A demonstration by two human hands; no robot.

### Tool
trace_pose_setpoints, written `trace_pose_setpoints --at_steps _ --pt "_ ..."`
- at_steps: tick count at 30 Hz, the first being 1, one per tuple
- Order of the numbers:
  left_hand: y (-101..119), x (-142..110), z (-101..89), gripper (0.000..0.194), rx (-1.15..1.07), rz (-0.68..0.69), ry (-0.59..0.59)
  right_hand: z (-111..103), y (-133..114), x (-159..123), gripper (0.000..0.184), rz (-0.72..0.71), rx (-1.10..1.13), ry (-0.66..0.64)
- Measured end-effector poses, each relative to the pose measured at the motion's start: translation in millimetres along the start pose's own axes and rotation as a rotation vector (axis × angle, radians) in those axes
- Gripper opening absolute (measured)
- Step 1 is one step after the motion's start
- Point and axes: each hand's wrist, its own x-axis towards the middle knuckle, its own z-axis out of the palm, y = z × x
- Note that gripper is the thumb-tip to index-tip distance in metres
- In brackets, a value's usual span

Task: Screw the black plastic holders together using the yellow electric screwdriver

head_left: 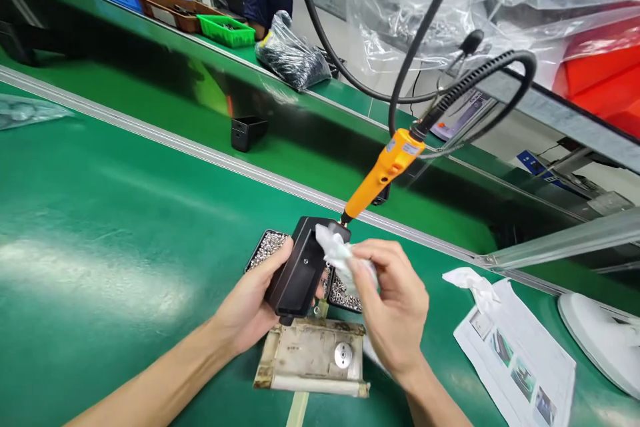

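My left hand (260,293) is wrapped round a black plastic housing (300,273), holding it tilted above the bench. Between the thumb and fingers of my right hand (393,293) is a crumpled white tissue (337,250), its tip over the upper right part of the housing. Under the housing sit black trays of small metal nuts (345,291), partly hidden by it and my hands. Nearer to me lies a worn, taped fixture block (313,357) with a round metal disc (343,355) on it. An orange electric screwdriver (383,177) hangs on its cable just behind the housing.
Behind a metal rail, a black box-shaped part (247,132) rests on the green conveyor belt (175,120). Printed sheets (520,353) and another tissue (473,283) lie at right. Bins (227,30) and a bagged bundle (293,53) line the far ledge, where another person's sleeve (263,0) shows.
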Motion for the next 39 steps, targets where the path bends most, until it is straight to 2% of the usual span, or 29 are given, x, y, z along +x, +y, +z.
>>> trace_pose_setpoints --at_steps 4,6,10,13,15,19,21,22,25,27,29,31,33,35,39 --pt "-3.4 2.2 -1.8 0.037 -0.105 0.004 0.060 23.0 -4.3 -12.8 0.024 -0.320 -0.208 -0.101" --pt "-4.9 3.0 -2.8 0.037 -0.168 -0.008 0.049 33.8 -6.0 -21.2 0.023 -0.398 -0.331 -0.148" --pt "-6.3 4.2 -2.3 0.040 -0.225 -0.043 -0.002 39.2 -5.9 -26.4 0.014 -0.451 -0.374 -0.228" --pt "-7.3 4.5 -0.5 0.036 -0.192 -0.003 -0.002 35.1 0.2 -21.8 0.021 -0.511 -0.431 -0.112" --pt "-8.1 5.1 -0.4 0.036 -0.180 -0.009 -0.005 34.3 5.7 -21.8 0.025 -0.529 -0.418 -0.079" --pt "-8.3 7.0 -1.9 0.044 -0.224 -0.101 -0.022 35.1 11.1 -28.1 0.028 -0.577 -0.274 -0.213" --pt "-7.7 7.0 -1.3 0.044 -0.218 -0.104 -0.001 32.4 8.7 -27.0 0.033 -0.550 -0.180 -0.244" --pt "-7.5 6.7 -0.6 0.042 -0.209 -0.089 0.015 30.3 6.5 -24.8 0.033 -0.479 -0.122 -0.233" --pt "-7.0 5.3 1.9 0.038 -0.171 -0.035 0.035 24.8 -0.3 -15.8 0.024 -0.117 0.053 -0.098" --pt "-6.6 5.0 2.9 0.038 -0.152 -0.022 0.023 25.0 -2.6 -12.6 0.018 0.018 0.083 -0.004" --pt "-6.0 5.3 3.2 0.036 -0.188 -0.026 0.003 28.0 -3.5 -14.3 0.017 -0.093 0.004 0.006" --pt "-5.5 5.4 2.9 0.035 -0.267 -0.057 -0.039 31.4 -4.7 -20.2 0.016 -0.310 -0.227 -0.032" --pt "-5.3 4.9 2.5 0.038 -0.314 -0.101 -0.086 32.9 -6.7 -27.3 0.012 -0.436 -0.460 -0.044" --pt "-5.8 4.0 2.7 0.041 -0.300 -0.119 -0.096 31.8 -7.4 -32.7 0.013 -0.414 -0.542 -0.069" --pt "-7.2 1.7 5.3 0.038 -0.187 -0.067 -0.010 27.2 0.2 -31.4 0.028 -0.421 -0.404 -0.167"
